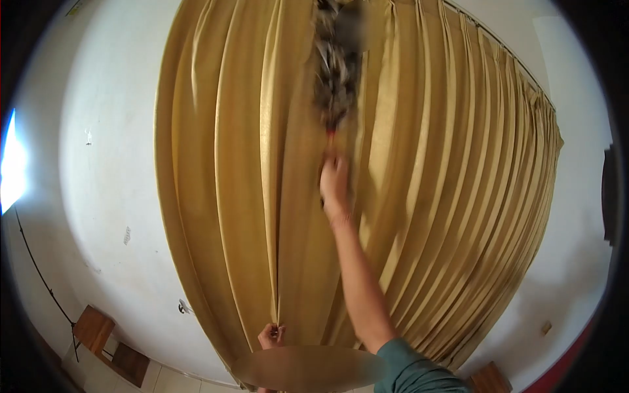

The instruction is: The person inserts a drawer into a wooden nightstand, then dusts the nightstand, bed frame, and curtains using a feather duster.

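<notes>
My right hand [335,178] is raised at the middle of the view, closed round the handle of a feather duster [335,72]. The duster points upward, its dark grey feathers blurred against the gold curtain [246,164]. Low in the view, my left hand [272,335] pinches a fold of the curtain. The pleated cloth hangs in front of me and spreads far to the right. A blurred oval hides what lies just below my left hand.
A curtain rail [498,40] runs along the upper right. White wall [111,164] shows on both sides. Wooden furniture [95,327] and a black cable [40,278] are at the lower left. A bright light [12,164] glares at the left edge.
</notes>
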`<action>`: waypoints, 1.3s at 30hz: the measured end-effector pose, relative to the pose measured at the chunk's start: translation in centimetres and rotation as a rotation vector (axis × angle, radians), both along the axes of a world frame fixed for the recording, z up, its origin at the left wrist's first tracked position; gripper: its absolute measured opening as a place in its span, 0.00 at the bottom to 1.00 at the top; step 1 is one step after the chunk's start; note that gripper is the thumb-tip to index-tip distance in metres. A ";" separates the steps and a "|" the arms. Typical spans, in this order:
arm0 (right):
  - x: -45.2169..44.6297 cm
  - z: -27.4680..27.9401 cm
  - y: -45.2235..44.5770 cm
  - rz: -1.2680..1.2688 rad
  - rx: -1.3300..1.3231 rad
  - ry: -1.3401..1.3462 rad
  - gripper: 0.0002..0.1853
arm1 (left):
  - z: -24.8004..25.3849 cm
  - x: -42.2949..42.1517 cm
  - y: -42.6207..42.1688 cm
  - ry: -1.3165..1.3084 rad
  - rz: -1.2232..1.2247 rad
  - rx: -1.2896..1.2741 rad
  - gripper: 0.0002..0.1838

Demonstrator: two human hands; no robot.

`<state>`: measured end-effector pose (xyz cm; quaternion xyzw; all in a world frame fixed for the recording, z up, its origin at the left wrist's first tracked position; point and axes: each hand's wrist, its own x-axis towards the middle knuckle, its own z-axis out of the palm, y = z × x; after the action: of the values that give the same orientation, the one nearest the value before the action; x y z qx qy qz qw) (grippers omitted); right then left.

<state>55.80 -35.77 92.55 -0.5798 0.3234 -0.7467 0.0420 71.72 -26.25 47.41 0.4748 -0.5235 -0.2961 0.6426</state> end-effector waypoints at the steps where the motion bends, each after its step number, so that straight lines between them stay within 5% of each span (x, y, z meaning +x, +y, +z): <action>1: 0.3 -5.0 0.0 0.059 0.024 -0.038 0.22 | 0.3 0.1 -0.1 -0.001 -0.003 0.007 0.08; 4: 3.5 -24.2 5.2 -0.039 0.587 0.029 0.28 | 1.8 0.2 0.9 -0.005 -0.011 0.029 0.09; 6: 1.4 -49.0 -1.0 -0.082 0.507 0.232 0.20 | 2.0 0.0 0.6 0.011 0.002 -0.009 0.10; 7: 2.1 -52.3 1.4 -0.146 0.365 0.105 0.17 | 1.8 0.3 0.6 0.012 0.011 -0.021 0.10; 10: 1.6 -46.3 3.0 -0.147 0.423 0.016 0.17 | 0.3 0.8 -0.6 -0.038 -0.013 0.016 0.11; 16: -0.5 -12.8 3.3 0.099 0.205 -0.025 0.18 | 1.8 0.1 0.2 -0.036 -0.002 0.003 0.15; 19: -1.0 -5.4 5.2 0.272 0.242 -0.066 0.20 | 2.0 0.4 0.3 -0.054 -0.002 0.002 0.17; 22: -0.3 -13.0 2.2 0.180 0.241 -0.016 0.21 | 2.5 0.4 0.4 -0.044 -0.028 0.050 0.13; 25: 1.1 -35.9 1.6 -0.099 0.396 0.137 0.15 | 2.4 0.6 0.4 0.010 -0.066 0.062 0.10; 26: 0.7 -42.9 3.7 0.025 0.934 0.251 0.16 | 2.2 0.5 0.4 0.038 -0.075 0.058 0.10; 29: 2.3 -53.4 9.7 0.106 0.792 -0.020 0.15 | 0.9 0.7 -1.1 -0.019 -0.054 0.000 0.10; 31: 1.0 -53.2 6.8 -0.023 0.697 0.156 0.16 | 0.6 0.9 -0.8 -0.048 -0.067 0.020 0.11; 32: 1.2 -45.5 4.8 -0.124 0.649 0.065 0.15 | 1.4 0.8 -0.7 -0.045 -0.094 0.048 0.11; 34: 1.0 -25.2 5.1 0.069 0.480 0.070 0.19 | 1.8 0.6 -0.5 -0.017 -0.125 0.070 0.11; 37: 0.9 -10.2 3.8 0.214 0.246 0.067 0.17 | 2.0 0.1 -0.8 0.027 -0.113 0.053 0.11; 39: 1.2 -9.0 3.6 0.273 0.235 0.075 0.16 | 1.4 0.1 -0.7 0.001 -0.088 0.060 0.11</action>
<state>56.95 -32.15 83.54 -0.6367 0.3279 -0.6691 0.1983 71.86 -26.95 48.84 0.4704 -0.5344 -0.3398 0.6145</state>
